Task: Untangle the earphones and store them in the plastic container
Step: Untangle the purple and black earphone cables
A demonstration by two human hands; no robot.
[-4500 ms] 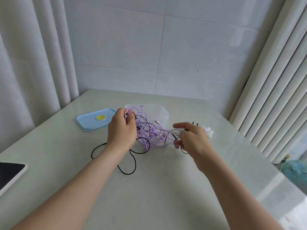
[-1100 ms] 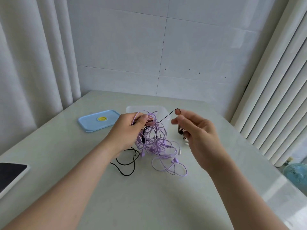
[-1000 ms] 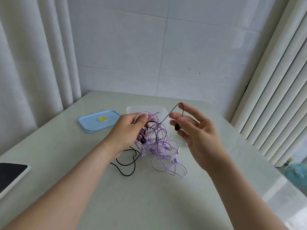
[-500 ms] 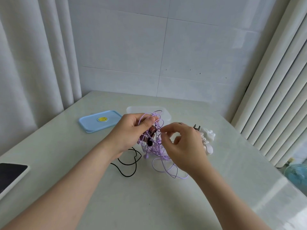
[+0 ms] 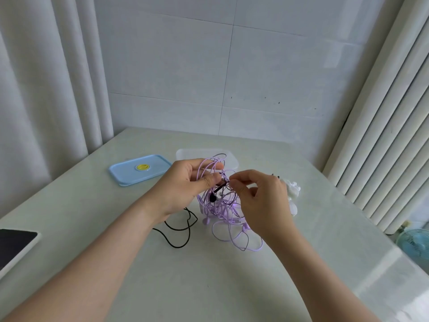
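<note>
The earphones point(image 5: 220, 205) (purple and black cords in one clump) stand upright just in front of the container point(image 5: 183, 154), with their lower loops on the table point(image 5: 92, 205). The left hand point(image 5: 185, 184) grips the top loops. The right hand point(image 5: 262, 201) pinches a cord beside it. A black tail point(image 5: 181, 228) runs away from the container.

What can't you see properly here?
Head view:
Inside of the plastic container: hidden by the left hand and tangled earphones.
White object: partly behind the right hand; unidentifiable.
Tablet: cut off by the left edge.
Fan: cut off by the right edge.
Black cable, its path through the tangle: too fine.
</note>
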